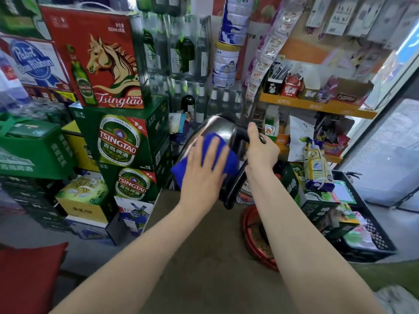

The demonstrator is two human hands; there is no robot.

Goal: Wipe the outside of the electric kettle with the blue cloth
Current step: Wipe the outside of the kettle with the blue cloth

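Observation:
A shiny steel electric kettle (215, 128) with a black handle (237, 186) is held up in the air, tilted, at the centre of the head view. My right hand (260, 147) is wrapped around the top of the black handle. My left hand (204, 168) lies flat with fingers spread on the blue cloth (217, 152), pressing it against the kettle's side. The cloth and my hand hide most of the kettle's body.
Stacked beer cartons (122, 141) stand to the left, glass bottles (181, 53) behind. Snack shelves (317, 105) fill the right. A black crate (371, 234) and a red round basin (251, 245) sit low on the right. A brown surface (204, 257) lies below my arms.

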